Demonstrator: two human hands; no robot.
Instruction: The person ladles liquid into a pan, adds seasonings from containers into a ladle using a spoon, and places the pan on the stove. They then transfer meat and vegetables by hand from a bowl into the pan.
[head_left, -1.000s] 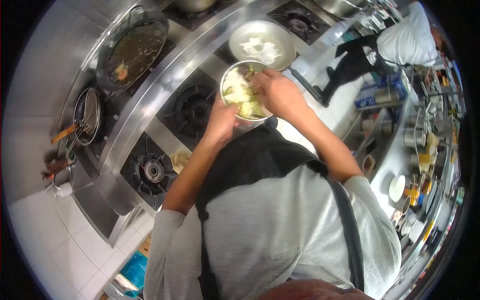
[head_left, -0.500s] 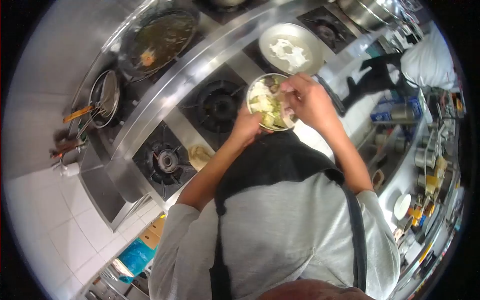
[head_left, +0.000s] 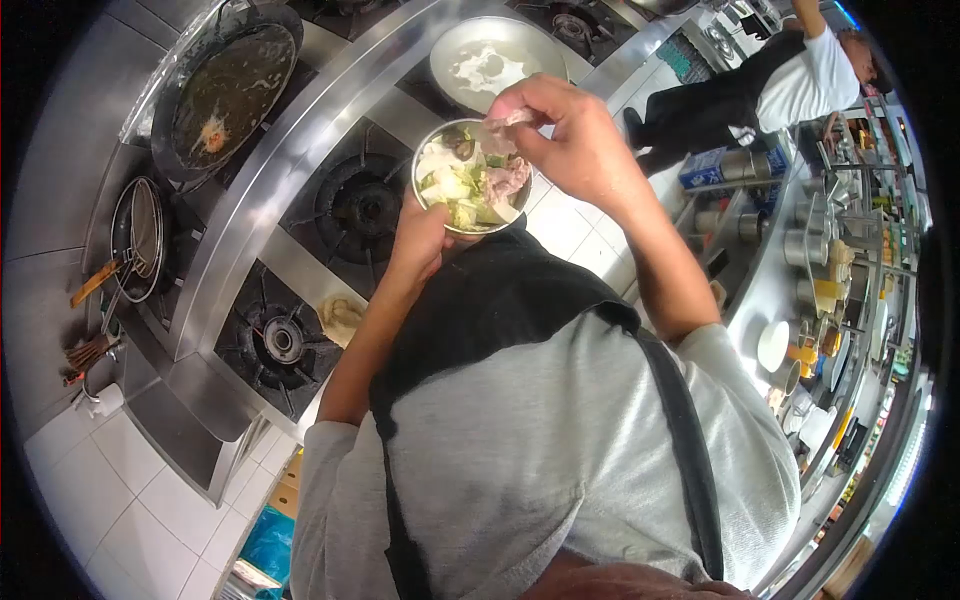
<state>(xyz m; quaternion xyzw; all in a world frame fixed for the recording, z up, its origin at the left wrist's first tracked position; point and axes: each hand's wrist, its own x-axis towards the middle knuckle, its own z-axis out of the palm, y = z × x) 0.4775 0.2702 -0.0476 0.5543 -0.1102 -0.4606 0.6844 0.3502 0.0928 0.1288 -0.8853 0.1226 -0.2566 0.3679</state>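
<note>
In front of my apron I hold a round metal bowl (head_left: 478, 233) in my left hand (head_left: 418, 238), its thumb over the rim and its fingers around the side. Chopped pale green leafy vegetable (head_left: 450, 185), slices of pinkish meat (head_left: 507, 180) and a dark piece lie in the bowl. Above its far right rim, my right hand (head_left: 575, 135) pinches a thin slice of meat (head_left: 510, 118) between thumb and fingers. Just beyond the bowl, a wide pan (head_left: 545, 60) on the stove contains clear liquid with a white patch.
Gas burners (head_left: 366, 200) sit left of the bowl, with a crumpled cloth (head_left: 341, 318) nearby. At the back left is a dark wok (head_left: 172, 125) of oil; a wire strainer (head_left: 146, 230) lies near it. A co-worker (head_left: 800, 85) stands right, by shelves of pots (head_left: 805, 245).
My right hand has lifted away from the bowl's contents with a slice of meat. The view has shifted, and the co-worker shows more fully, an arm raised.
</note>
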